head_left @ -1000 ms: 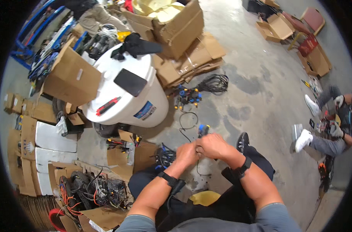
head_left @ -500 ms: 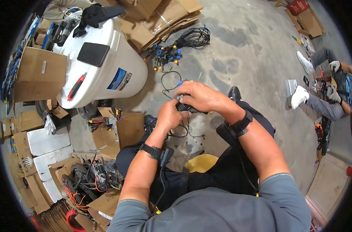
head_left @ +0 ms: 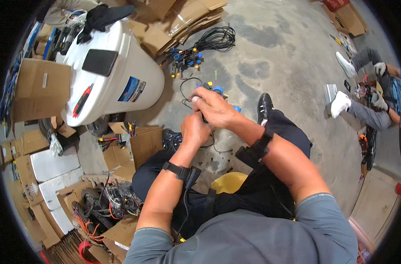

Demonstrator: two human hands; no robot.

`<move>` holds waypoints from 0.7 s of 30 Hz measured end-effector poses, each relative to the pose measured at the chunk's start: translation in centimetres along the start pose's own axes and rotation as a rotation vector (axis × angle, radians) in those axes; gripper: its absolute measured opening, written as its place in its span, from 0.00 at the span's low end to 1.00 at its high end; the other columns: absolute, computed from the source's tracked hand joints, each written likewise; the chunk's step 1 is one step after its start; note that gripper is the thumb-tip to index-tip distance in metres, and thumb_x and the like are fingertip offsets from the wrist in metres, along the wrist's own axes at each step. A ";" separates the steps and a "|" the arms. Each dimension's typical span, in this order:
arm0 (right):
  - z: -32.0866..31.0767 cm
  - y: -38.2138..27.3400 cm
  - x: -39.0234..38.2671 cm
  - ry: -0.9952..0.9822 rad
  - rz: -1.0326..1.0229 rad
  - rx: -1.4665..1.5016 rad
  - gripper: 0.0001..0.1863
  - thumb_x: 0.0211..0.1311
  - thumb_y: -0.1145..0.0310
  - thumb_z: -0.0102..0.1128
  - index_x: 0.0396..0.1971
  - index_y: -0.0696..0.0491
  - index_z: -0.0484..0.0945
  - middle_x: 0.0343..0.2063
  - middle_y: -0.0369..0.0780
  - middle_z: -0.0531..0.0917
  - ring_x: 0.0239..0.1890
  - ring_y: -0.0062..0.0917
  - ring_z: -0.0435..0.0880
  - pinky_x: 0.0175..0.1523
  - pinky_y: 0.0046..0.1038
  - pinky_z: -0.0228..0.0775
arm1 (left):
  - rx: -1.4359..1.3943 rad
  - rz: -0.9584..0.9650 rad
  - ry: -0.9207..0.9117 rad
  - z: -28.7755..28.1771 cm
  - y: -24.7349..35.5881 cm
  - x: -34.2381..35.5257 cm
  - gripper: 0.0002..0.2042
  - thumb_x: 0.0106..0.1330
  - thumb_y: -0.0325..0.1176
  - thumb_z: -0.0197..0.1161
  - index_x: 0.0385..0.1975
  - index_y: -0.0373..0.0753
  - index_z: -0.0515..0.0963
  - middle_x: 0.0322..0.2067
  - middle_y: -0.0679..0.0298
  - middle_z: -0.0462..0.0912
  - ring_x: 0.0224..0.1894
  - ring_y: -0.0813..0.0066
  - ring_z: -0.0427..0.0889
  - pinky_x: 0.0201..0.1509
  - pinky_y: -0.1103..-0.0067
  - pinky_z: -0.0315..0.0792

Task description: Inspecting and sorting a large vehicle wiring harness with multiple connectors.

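Over the floor between my knees, my left hand (head_left: 196,131) and my right hand (head_left: 216,107) are closed and touching each other. Both grip a black cable (head_left: 183,91); one loop of it arcs out past the fingers on the far left, and a thin end hangs down below the hands. The part inside the fists is mostly hidden. Just beyond my right hand, blue and yellow connectors (head_left: 217,89) show close to the floor. A heap of similar blue and yellow connectors (head_left: 186,58) lies farther off, joined to a coil of black cable (head_left: 216,38).
A white lidded bucket (head_left: 141,83) stands at left, carrying a phone-like black slab (head_left: 99,62) and a red-black cutter (head_left: 83,100). Cardboard boxes (head_left: 147,145) and tangled wiring (head_left: 121,198) crowd the left side. Another person's gloved hands (head_left: 378,100) work at far right.
My right hand has shifted slightly left and wraps farther over the left. The black ribbed piece between them is now mostly covered, and the blue and yellow connectors show more.
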State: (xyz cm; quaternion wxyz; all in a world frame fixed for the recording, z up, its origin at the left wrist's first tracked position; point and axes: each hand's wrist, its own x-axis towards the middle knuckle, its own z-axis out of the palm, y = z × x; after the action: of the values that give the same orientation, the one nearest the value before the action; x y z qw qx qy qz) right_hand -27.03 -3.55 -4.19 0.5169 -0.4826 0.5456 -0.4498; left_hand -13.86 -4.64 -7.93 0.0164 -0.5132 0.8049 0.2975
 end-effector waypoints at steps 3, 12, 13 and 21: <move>1.5 1.4 0.4 0.190 0.019 0.136 0.12 0.69 0.66 0.46 0.38 0.59 0.73 0.32 0.48 0.79 0.38 0.37 0.80 0.45 0.37 0.69 | -0.049 0.034 0.024 0.6 1.1 -0.5 0.19 0.51 0.43 0.67 0.35 0.33 0.77 0.25 0.46 0.82 0.32 0.44 0.81 0.34 0.57 0.73; 4.6 1.8 -0.1 0.275 -0.049 0.041 0.12 0.68 0.64 0.45 0.37 0.58 0.71 0.32 0.54 0.78 0.40 0.53 0.77 0.45 0.46 0.68 | -0.405 0.436 0.126 3.6 0.4 0.6 0.18 0.64 0.32 0.56 0.51 0.31 0.65 0.45 0.50 0.70 0.51 0.55 0.71 0.57 0.67 0.65; 5.0 2.5 0.2 0.305 -0.021 0.037 0.12 0.68 0.63 0.45 0.37 0.57 0.71 0.32 0.54 0.78 0.40 0.53 0.77 0.45 0.47 0.68 | -0.435 0.426 0.083 3.6 0.4 1.2 0.18 0.63 0.32 0.56 0.50 0.31 0.66 0.44 0.50 0.71 0.50 0.56 0.71 0.56 0.67 0.65; 4.6 1.2 0.0 0.317 0.095 0.054 0.11 0.66 0.64 0.46 0.32 0.56 0.71 0.29 0.52 0.79 0.36 0.52 0.78 0.40 0.49 0.67 | -0.614 0.187 -0.209 3.6 0.5 -1.0 0.15 0.62 0.31 0.56 0.46 0.31 0.70 0.40 0.52 0.75 0.44 0.58 0.75 0.49 0.67 0.69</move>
State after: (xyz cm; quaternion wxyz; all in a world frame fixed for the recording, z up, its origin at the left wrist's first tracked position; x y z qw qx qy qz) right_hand -22.54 -3.34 -5.68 0.4579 -0.3652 0.6302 -0.5098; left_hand -14.79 -1.88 -10.30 -0.0841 -0.3847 0.7152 0.5774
